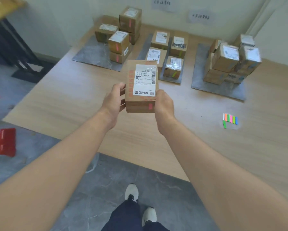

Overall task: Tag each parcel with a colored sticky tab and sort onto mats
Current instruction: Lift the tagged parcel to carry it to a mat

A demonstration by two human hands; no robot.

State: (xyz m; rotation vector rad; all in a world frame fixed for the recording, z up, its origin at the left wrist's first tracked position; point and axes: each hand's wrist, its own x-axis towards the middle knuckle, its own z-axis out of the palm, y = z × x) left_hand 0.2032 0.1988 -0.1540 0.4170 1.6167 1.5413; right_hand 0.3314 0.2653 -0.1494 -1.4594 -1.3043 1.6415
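Cardboard parcel [140, 85], side edges gripped by left hand [114, 99] and right hand [164, 104], above wooden board [69, 97].

Chinese print, illegible, on parcel [131, 77] label [144, 80]

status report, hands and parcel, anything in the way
Left hand and right hand both gripping the parcel, held above the wooden surface. Pink tab on its near side. Nothing seen between it and the left mat of pink-tabbed boxes.

Person: bare forearms, no sleeves visible; dark navy trousers [128, 217]; white trainers [132, 191], dark laces.
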